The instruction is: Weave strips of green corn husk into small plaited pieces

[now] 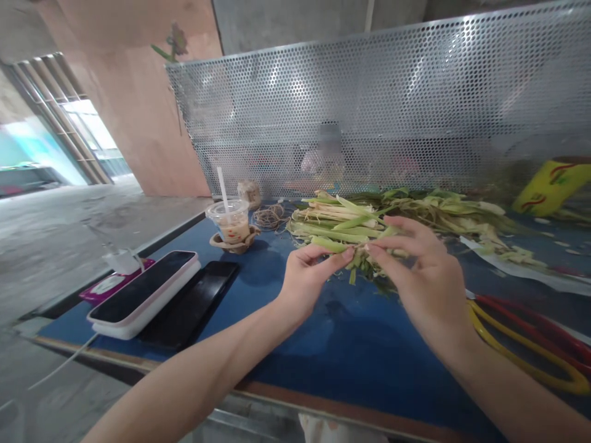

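Both hands meet in front of a pile of cut green stalks (332, 215) on the blue table. My left hand (307, 274) is closed, thumb and fingers pinching a pale green stalk (329, 244). Close beside it, my right hand (422, 271) pinches the same bit of plant between thumb and fingertips, its other fingers bent. The exact piece between the fingertips is small and partly covered by them. Darker green leaf ends (357, 269) show just below the fingertips.
Right of my right hand lie scissors with red and yellow handles (526, 344). A yellow roll (551, 184) and more leaves (438, 212) sit farther back. On the left are a drink cup (229, 221), twine (270, 216) and phones (148, 286). A perforated metal screen (369, 92) stands behind.
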Available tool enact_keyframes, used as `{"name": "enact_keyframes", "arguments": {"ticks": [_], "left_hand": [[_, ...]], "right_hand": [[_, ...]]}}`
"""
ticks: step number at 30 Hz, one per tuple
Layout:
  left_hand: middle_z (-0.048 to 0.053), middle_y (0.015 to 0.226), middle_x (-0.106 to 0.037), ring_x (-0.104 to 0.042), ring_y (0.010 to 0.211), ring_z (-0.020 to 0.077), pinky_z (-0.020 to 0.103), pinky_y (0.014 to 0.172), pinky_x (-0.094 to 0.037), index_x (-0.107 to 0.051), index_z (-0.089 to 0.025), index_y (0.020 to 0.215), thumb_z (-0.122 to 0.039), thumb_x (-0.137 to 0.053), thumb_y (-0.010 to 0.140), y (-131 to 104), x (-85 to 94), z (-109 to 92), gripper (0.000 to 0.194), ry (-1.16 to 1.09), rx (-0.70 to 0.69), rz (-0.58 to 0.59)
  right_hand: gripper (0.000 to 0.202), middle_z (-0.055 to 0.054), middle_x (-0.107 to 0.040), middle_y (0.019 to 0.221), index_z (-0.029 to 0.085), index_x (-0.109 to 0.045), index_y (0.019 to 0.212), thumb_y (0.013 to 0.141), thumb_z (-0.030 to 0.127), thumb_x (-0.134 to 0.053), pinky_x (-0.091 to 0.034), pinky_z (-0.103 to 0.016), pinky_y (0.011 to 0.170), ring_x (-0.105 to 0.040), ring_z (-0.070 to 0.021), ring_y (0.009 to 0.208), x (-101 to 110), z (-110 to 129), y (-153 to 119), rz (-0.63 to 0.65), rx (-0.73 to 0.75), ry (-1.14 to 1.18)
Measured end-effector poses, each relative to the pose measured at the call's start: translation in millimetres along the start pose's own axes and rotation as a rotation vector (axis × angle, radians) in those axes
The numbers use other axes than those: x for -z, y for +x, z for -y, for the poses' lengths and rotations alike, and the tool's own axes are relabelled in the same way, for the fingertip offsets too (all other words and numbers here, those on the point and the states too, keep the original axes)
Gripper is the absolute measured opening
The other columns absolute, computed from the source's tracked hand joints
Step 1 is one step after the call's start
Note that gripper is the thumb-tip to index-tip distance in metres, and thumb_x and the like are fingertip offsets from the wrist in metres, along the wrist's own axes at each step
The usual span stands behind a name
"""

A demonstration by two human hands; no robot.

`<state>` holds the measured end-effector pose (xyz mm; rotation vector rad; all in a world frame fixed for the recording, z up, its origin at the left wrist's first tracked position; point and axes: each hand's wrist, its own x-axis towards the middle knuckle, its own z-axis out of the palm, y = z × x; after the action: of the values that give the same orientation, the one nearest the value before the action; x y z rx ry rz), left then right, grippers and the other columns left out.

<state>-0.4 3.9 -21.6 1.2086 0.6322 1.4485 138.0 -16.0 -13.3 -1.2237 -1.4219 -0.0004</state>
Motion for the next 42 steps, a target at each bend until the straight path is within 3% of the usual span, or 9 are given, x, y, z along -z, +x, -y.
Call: {"name": "enact_keyframes", "arguments": {"ticks": [6,8,13,19,25,29,32,35,42], "left_hand": [[0.002,0.074,-0.068,-0.060,0.075,0.0145,0.027,0.072,-0.047,-0.073,-0.022,0.069,-0.016,-0.073,0.062,-1.7,2.4,-1.2,0.009,0.349,-0.381,0.004],[0.002,0.078,-0.069,-0.061,0.076,0.0146,0.027,0.074,-0.047,-0.073,-0.022,0.072,-0.017,-0.072,0.064,-0.8,1.4,-0.4,0.009,0.321,-0.358,0.000],[0.002,0.077,-0.072,-0.063,0.077,0.0145,0.027,0.077,-0.047,-0.073,-0.020,0.073,-0.021,-0.071,0.065,5.3,0.2,1.0,0.008,0.039,-0.086,-0.051],[0.002,0.076,-0.072,-0.063,0.078,0.0132,0.024,0.077,-0.047,-0.073,-0.018,0.071,-0.019,-0.072,0.064,9.3,8.3,-2.4,0.007,0.042,-0.078,-0.074],[0.002,0.080,-0.072,-0.064,0.080,0.0146,0.026,0.078,-0.049,-0.073,-0.022,0.074,-0.017,-0.071,0.066,3.8,6.7,-3.7,0.010,0.242,-0.256,-0.008],[0.002,0.077,-0.070,-0.063,0.076,0.0125,0.024,0.071,-0.051,-0.073,-0.024,0.076,-0.011,-0.070,0.065,0.1,4.1,-4.7,0.018,0.455,-0.492,0.015],[0.001,0.079,-0.070,-0.062,0.074,0.0120,0.024,0.069,-0.052,-0.073,-0.025,0.079,-0.008,-0.069,0.065,-1.9,2.9,-3.9,0.022,0.507,-0.565,0.057],[0.001,0.077,-0.070,-0.063,0.073,0.0127,0.024,0.067,-0.052,-0.073,-0.025,0.075,-0.010,-0.070,0.065,-2.8,1.6,-3.3,0.018,0.454,-0.513,0.064],[0.002,0.082,-0.073,-0.065,0.079,0.0160,0.027,0.076,-0.051,-0.074,-0.022,0.077,-0.021,-0.071,0.066,2.9,5.1,-5.3,0.011,0.214,-0.167,0.027]], "right_hand": [[0.008,0.001,-0.064,0.099,0.029,-0.068,0.070,0.071,0.037,-0.065,-0.041,-0.043,0.085,-0.058,-0.0219,0.096,-0.4,-9.1,3.5,0.072,-0.032,0.193],[0.007,0.001,-0.065,0.094,0.027,-0.068,0.070,0.072,0.034,-0.065,-0.043,-0.039,0.082,-0.059,-0.0201,0.092,1.0,-8.1,4.6,0.075,-0.015,0.220],[0.008,0.001,-0.069,0.083,0.024,-0.063,0.068,0.075,0.025,-0.062,-0.042,-0.038,0.089,-0.059,-0.0183,0.093,3.6,2.3,3.7,0.085,0.131,0.224],[0.007,0.000,-0.069,0.098,0.022,-0.058,0.074,0.080,0.021,-0.057,-0.048,-0.033,0.083,-0.062,-0.0169,0.096,3.2,6.0,1.8,0.263,0.055,0.370],[0.006,-0.001,-0.071,0.090,0.022,-0.057,0.077,0.082,0.025,-0.055,-0.051,-0.032,0.076,-0.065,-0.0165,0.085,0.8,1.7,1.5,0.204,-0.103,0.432],[0.004,0.000,-0.070,0.090,0.023,-0.062,0.075,0.078,0.025,-0.060,-0.049,-0.033,0.077,-0.063,-0.0168,0.088,4.5,3.0,2.7,0.088,0.002,0.251],[0.003,0.001,-0.070,0.086,0.024,-0.065,0.073,0.075,0.023,-0.063,-0.046,-0.033,0.079,-0.062,-0.0163,0.087,7.1,3.3,4.4,0.025,0.116,0.191],[0.004,0.002,-0.071,0.080,0.025,-0.068,0.072,0.074,0.024,-0.065,-0.045,-0.034,0.078,-0.061,-0.0168,0.084,7.2,2.3,4.8,0.028,0.191,0.138],[0.018,0.000,-0.071,0.091,0.027,-0.070,0.091,0.080,0.021,-0.056,-0.040,-0.042,0.079,-0.051,-0.0221,0.087,9.0,1.9,5.7,0.113,0.472,-0.147]]}}
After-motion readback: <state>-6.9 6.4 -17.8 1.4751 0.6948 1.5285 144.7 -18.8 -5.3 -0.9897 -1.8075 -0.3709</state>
